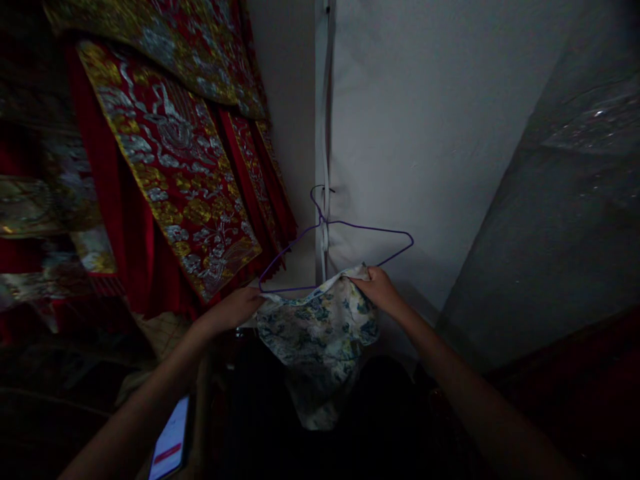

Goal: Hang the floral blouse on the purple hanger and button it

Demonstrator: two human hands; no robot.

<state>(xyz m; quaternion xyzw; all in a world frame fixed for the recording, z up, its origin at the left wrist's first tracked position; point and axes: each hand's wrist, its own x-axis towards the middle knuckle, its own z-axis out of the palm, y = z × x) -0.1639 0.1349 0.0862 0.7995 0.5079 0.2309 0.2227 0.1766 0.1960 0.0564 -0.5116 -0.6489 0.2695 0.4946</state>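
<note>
Floral cloth [320,340], both hands [243,308] [381,290], purple hanger [370,227]

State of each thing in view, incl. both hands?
Left hand: closed on one top corner of the floral cloth
Right hand: closed on the other top corner
Floral cloth: held up by its top edge, hanging down, creased
Purple hanger: hung by its hook, tilted
Phone: screen lit
Red embroidered fabric: hanging in layers

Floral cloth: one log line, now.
left hand: grips floral cloth edge | right hand: grips opposite edge | purple hanger: behind cloth
</note>
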